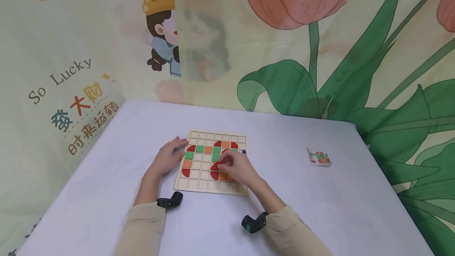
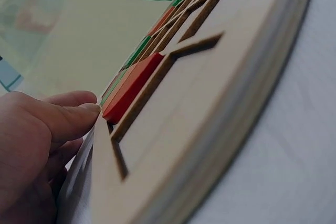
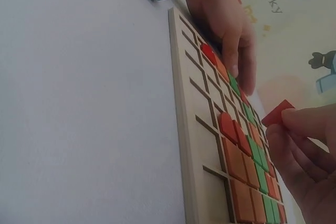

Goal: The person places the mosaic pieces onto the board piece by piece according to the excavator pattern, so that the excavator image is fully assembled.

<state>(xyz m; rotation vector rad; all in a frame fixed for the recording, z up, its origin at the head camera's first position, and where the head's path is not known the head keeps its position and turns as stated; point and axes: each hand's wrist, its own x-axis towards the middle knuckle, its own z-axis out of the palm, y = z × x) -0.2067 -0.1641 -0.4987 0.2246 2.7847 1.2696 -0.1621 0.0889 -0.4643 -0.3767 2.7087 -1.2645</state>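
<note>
Right hand (image 3: 307, 153) pinches red tile (image 3: 277, 113) above grid board (image 3: 181, 108).

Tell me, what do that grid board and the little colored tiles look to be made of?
The grid board looks like pale unfinished wood: its edge shows plywood-like layers. The colored tiles seem wooden too, matte-painted red, orange and green; paint hides any grain. The right hand pinches a red tile.

The pale wooden grid board (image 1: 213, 160) carries red, green and orange tiles, and the tile (image 3: 277, 113) pinched in the right hand (image 1: 237, 167) is red. It lies on a plain white tablecloth (image 1: 106, 177), near a small card (image 1: 319, 157) printed in green, red and white. The backdrop (image 1: 355, 50) is creamy green with pink tulips, dark green leaves and a cartoon figure in a yellow hat; both sleeves (image 1: 145, 224) are beige.
</note>
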